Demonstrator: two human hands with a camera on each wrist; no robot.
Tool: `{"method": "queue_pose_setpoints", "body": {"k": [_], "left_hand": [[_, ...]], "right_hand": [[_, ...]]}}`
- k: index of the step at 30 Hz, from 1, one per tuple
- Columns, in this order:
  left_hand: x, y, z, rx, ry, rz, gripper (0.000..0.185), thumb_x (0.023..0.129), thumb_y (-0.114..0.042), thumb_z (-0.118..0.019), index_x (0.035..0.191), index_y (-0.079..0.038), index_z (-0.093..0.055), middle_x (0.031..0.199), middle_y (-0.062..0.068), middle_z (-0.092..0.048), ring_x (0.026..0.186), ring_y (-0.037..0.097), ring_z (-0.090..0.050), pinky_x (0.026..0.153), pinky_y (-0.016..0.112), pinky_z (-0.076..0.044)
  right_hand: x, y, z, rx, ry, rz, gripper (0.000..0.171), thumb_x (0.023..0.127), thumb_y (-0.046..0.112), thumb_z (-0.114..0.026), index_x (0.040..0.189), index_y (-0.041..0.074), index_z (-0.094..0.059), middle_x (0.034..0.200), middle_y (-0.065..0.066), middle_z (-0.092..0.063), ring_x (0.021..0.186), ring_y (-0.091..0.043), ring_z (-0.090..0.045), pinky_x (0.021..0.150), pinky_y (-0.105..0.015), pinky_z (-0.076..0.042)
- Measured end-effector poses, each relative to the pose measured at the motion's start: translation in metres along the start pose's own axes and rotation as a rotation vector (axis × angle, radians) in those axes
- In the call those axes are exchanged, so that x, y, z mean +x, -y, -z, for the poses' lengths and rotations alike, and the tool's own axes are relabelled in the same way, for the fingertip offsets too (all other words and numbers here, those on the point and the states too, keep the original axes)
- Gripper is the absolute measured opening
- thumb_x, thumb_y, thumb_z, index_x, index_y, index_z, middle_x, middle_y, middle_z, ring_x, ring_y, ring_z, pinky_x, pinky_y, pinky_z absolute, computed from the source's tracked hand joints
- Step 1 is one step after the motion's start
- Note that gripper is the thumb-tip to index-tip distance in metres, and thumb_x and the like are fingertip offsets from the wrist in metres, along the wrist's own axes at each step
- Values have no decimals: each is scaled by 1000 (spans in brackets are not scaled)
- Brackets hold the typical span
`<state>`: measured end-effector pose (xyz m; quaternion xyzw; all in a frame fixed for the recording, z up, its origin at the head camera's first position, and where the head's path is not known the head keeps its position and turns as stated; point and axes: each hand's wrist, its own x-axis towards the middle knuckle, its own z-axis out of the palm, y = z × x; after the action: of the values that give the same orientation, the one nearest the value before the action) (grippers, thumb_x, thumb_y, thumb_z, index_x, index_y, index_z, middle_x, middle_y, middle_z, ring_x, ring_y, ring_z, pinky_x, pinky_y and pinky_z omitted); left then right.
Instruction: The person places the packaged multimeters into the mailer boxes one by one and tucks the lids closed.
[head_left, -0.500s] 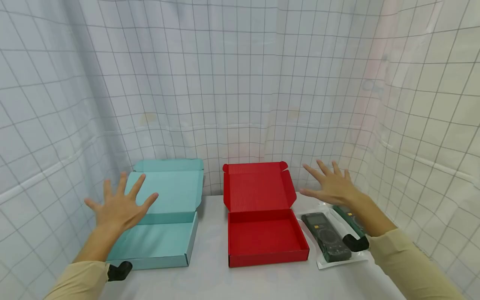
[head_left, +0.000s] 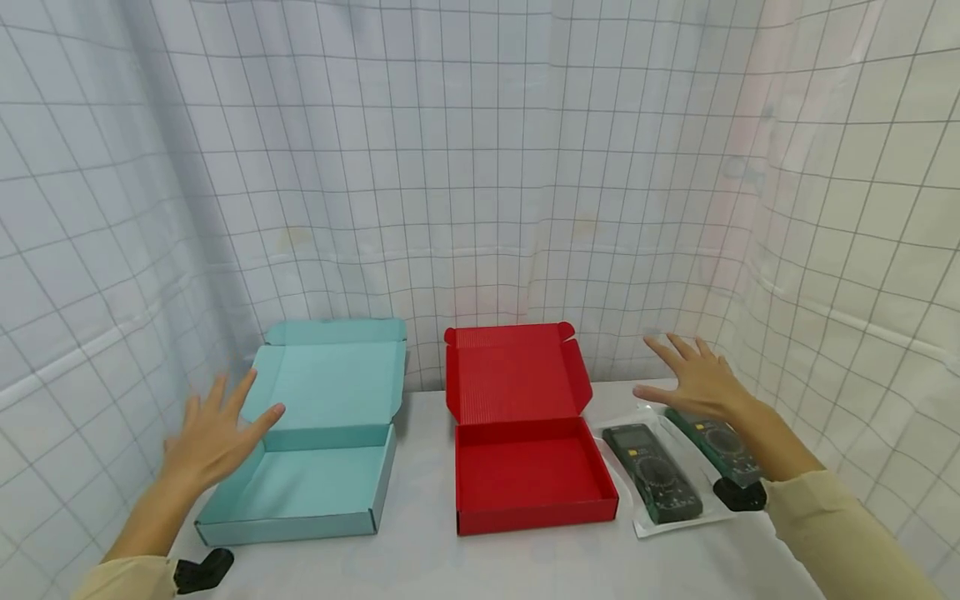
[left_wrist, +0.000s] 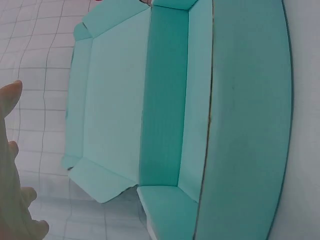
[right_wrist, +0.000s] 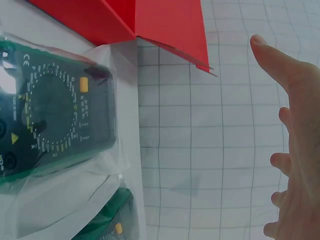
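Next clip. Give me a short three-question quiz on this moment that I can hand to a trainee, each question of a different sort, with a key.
1. True or false: the left hand grips the front wall of the teal box.
2. What lies on the table directly right of the red box? A) a pair of scissors B) two dark green multimeters in clear bags C) a roll of tape
3. Fill in: both boxes stand with their lids ____.

Key
1. False: the fingers are spread and the hand holds nothing.
2. B: one multimeter lies beside the box, the second multimeter below the right hand.
3. Open.
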<state>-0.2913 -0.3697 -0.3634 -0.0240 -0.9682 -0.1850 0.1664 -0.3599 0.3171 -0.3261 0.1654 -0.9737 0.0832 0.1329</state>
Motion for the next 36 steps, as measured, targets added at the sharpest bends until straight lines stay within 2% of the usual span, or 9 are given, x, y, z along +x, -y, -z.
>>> {"method": "queue_pose_setpoints", "body": {"k": [6, 10, 14, 17, 24, 30, 34, 35, 36], "left_hand": [[-8, 15, -7, -305, 68, -31, 89, 108, -47, -47, 164, -1, 4, 160, 42, 7, 142, 69, 1, 98, 89, -9], [-17, 22, -8, -471, 167, 53, 92, 108, -50, -46, 163, -12, 17, 165, 32, 16, 145, 64, 8, 98, 89, -7], [-26, 33, -8, -547, 232, 125, 94, 108, -50, -48, 161, -23, 25, 164, 27, 23, 143, 65, 11, 94, 90, -11], [-32, 42, -11, -596, 249, 140, 99, 108, -43, -53, 159, -23, 28, 163, 30, 23, 143, 65, 9, 97, 89, -13], [-42, 65, -17, -756, 342, 178, 99, 108, -25, -58, 159, -11, 26, 162, 38, 14, 143, 66, 1, 105, 83, -13], [-49, 82, -22, -772, 415, 177, 96, 107, -17, -57, 158, 1, 23, 161, 41, 4, 143, 65, -5, 106, 79, -24], [-50, 91, -24, -835, 467, 194, 90, 107, -14, -55, 159, 5, 16, 166, 30, 0, 145, 61, 1, 105, 83, -17], [-51, 94, -24, -843, 480, 195, 88, 107, -14, -55, 159, 6, 13, 167, 24, -5, 148, 56, 0, 105, 82, -18], [-51, 97, -24, -843, 492, 193, 85, 107, -13, -54, 160, 7, 9, 166, 19, -11, 151, 45, -10, 108, 77, -24]], "right_hand": [[-13, -22, -5, 44, -19, 7, 95, 91, 62, -65, 162, 10, -30, 160, -35, -26, 139, -70, -16, 99, -88, -18], [-23, -37, -12, 94, -26, 21, 94, 91, 58, -69, 162, 8, -31, 159, -36, -27, 137, -72, -17, 96, -89, -21], [-34, -50, -22, 146, -29, 38, 94, 91, 53, -72, 161, 6, -31, 157, -38, -28, 136, -74, -18, 95, -89, -22], [-41, -57, -27, 197, -31, 47, 95, 90, 48, -74, 161, 4, -29, 157, -39, -28, 137, -72, -19, 97, -88, -20], [-56, -70, -36, 318, -24, 38, 95, 93, 43, -73, 164, 6, -22, 161, -34, -26, 141, -62, -24, 100, -85, -22], [-68, -80, -48, 369, 12, 10, 93, 95, 42, -70, 165, 7, -20, 162, -33, -24, 141, -62, -26, 96, -84, -28], [-72, -86, -52, 375, 21, -29, 93, 96, 44, -68, 165, 7, -19, 160, -36, -25, 138, -64, -28, 94, -85, -29], [-72, -87, -53, 377, 22, -40, 93, 96, 44, -68, 165, 7, -19, 160, -36, -25, 138, -65, -28, 94, -85, -29], [-73, -89, -54, 377, 25, -51, 92, 96, 44, -67, 165, 6, -19, 160, -37, -25, 137, -65, -28, 94, -85, -30]]}}
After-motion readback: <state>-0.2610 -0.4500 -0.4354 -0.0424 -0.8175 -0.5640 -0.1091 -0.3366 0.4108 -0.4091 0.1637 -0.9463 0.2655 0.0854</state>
